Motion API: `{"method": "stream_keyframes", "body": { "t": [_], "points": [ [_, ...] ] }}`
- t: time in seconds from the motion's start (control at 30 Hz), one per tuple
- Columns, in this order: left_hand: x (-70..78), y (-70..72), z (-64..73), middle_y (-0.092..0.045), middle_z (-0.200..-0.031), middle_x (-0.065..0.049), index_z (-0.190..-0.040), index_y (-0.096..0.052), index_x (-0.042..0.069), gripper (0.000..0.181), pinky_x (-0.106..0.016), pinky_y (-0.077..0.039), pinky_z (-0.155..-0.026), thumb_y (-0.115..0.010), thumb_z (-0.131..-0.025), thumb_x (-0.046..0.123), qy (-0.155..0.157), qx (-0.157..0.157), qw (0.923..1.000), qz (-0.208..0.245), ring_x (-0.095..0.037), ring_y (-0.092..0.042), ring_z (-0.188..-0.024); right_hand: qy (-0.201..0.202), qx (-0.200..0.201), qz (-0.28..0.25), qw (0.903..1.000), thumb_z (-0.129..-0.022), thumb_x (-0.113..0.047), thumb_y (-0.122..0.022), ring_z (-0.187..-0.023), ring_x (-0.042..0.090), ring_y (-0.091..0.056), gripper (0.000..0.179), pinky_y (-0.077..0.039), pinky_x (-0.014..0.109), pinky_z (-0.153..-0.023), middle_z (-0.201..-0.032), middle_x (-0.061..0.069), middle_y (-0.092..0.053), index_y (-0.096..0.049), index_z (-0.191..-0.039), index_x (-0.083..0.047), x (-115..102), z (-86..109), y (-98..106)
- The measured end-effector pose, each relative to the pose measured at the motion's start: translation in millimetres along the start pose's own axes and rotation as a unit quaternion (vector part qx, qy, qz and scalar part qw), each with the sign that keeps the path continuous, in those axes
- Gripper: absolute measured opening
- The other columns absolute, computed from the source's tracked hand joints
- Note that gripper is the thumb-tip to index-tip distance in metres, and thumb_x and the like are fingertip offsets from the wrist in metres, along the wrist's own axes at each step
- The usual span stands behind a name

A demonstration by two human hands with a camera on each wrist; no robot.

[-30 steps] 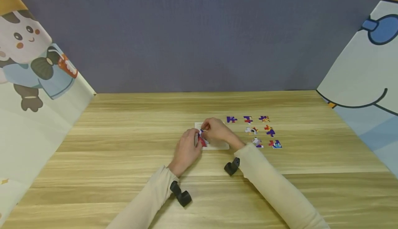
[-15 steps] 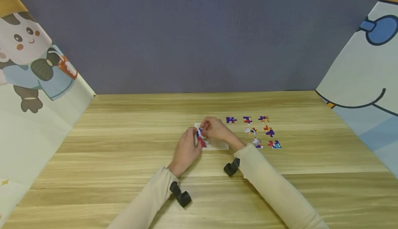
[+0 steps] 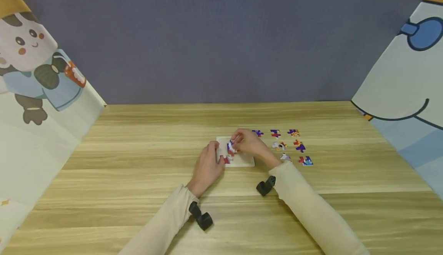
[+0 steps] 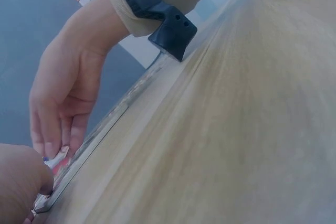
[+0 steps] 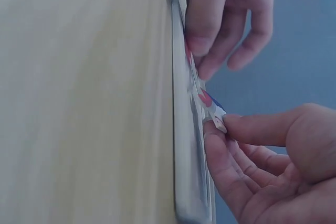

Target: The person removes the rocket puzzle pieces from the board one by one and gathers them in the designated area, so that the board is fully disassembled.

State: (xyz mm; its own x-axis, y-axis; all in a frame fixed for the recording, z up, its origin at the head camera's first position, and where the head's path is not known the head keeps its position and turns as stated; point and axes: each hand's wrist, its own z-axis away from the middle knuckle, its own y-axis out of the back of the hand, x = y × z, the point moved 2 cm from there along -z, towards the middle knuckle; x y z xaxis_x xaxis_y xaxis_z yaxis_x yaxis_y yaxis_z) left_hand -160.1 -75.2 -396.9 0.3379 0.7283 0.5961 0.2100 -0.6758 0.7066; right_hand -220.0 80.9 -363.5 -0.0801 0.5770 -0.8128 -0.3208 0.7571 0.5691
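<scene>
A white puzzle tray [image 3: 242, 162] lies on the table in the head view. My left hand [image 3: 206, 166] grips its left edge, the thumb over a red and white puzzle piece [image 3: 226, 159] in the lower left corner. Above the tray, my right hand [image 3: 250, 143] pinches another puzzle piece [image 3: 230, 147], purple, white and red, between thumb and fingertips. In the right wrist view this pinched piece [image 5: 212, 109] is tilted, its lower end close over the tray [image 5: 191, 192]. The left wrist view shows the right hand [image 4: 65, 87] reaching down over the tray.
Several loose puzzle pieces lie in rows right of the tray, among them a purple and red piece [image 3: 300, 146] and a red and blue piece [image 3: 306, 160]. The right forearm partly covers a white piece [image 3: 285, 156]. A dark partition [image 3: 221, 43] stands behind the wooden table [image 3: 138, 132].
My right hand has moved a little to the right, lifting the purple and white piece off the tray's left side and away from the lower piece. My left hand has stayed in place.
</scene>
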Motion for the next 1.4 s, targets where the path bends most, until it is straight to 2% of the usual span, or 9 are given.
{"method": "stream_keyframes", "body": {
  "t": [0.23,0.5,0.77,1.0,1.17,1.4],
  "points": [
    [0.4,2.1,0.3,-0.064,-0.106,-0.021,-0.115,-0.053,0.0,0.036,-0.045,-0.055,-0.079,-0.066,-0.082,0.007,0.01,-0.006,0.9999,0.001,-0.035,-0.064,-0.094,-0.003,0.015,0.007,0.9999,-0.084,0.002,-0.064,-0.069,0.016,-0.061,0.02,-0.055,0.026,-0.062,-0.091,0.017,-0.063,-0.059,-0.103,0.004,8.6,6.6,13.9],
    [0.3,1.0,-0.4,-0.064,-0.107,-0.021,-0.115,-0.054,0.001,0.036,-0.045,-0.055,-0.079,-0.066,-0.082,0.007,0.013,-0.005,0.9999,0.0,-0.034,-0.064,-0.095,0.001,0.018,0.006,0.9998,-0.086,0.001,-0.064,-0.068,0.015,-0.061,0.02,-0.056,0.028,-0.063,-0.089,0.016,-0.062,-0.059,-0.105,0.004,23.3,11.6,32.4],
    [1.6,1.7,-1.2,-0.064,-0.103,-0.02,-0.112,-0.055,0.0,0.033,-0.044,-0.055,-0.078,-0.066,-0.081,0.006,0.0,-0.003,1.0,-0.003,-0.032,-0.063,-0.093,-0.008,0.029,0.017,0.9994,-0.086,0.0,-0.063,-0.069,0.016,-0.062,0.022,-0.057,0.028,-0.064,-0.092,0.018,-0.062,-0.059,-0.107,0.006,34.8,17.7,47.9],
    [0.7,1.3,-0.5,-0.063,-0.096,-0.013,-0.1,-0.06,0.001,0.02,-0.036,-0.053,-0.069,-0.065,-0.081,0.004,-0.014,-0.008,0.9999,-0.003,-0.022,-0.057,-0.08,-0.02,0.029,0.033,0.9988,-0.086,-0.001,-0.063,-0.072,0.016,-0.064,0.024,-0.058,0.028,-0.066,-0.096,0.019,-0.064,-0.06,-0.109,0.007,43.2,19.9,55.3],
    [0.4,0.7,0.0,-0.064,-0.099,-0.012,-0.09,-0.061,0.003,0.011,-0.033,-0.053,-0.07,-0.064,-0.08,0.002,-0.024,-0.007,0.9997,-0.004,-0.02,-0.057,-0.082,-0.032,0.024,0.049,0.998,-0.087,-0.002,-0.062,-0.073,0.018,-0.064,0.023,-0.057,0.029,-0.066,-0.096,0.019,-0.064,-0.061,-0.109,0.006,45.3,21.9,59.2],
    [0.0,0.6,0.1,-0.064,-0.101,-0.012,-0.086,-0.061,0.005,0.009,-0.032,-0.052,-0.069,-0.064,-0.079,0.001,-0.024,-0.008,0.9996,-0.009,-0.019,-0.057,-0.082,-0.036,0.016,0.084,0.9957,-0.088,-0.004,-0.062,-0.07,0.016,-0.062,0.02,-0.055,0.027,-0.063,-0.093,0.016,-0.064,-0.062,-0.106,0.005,44.5,22.4,64.1]
  ]
}}
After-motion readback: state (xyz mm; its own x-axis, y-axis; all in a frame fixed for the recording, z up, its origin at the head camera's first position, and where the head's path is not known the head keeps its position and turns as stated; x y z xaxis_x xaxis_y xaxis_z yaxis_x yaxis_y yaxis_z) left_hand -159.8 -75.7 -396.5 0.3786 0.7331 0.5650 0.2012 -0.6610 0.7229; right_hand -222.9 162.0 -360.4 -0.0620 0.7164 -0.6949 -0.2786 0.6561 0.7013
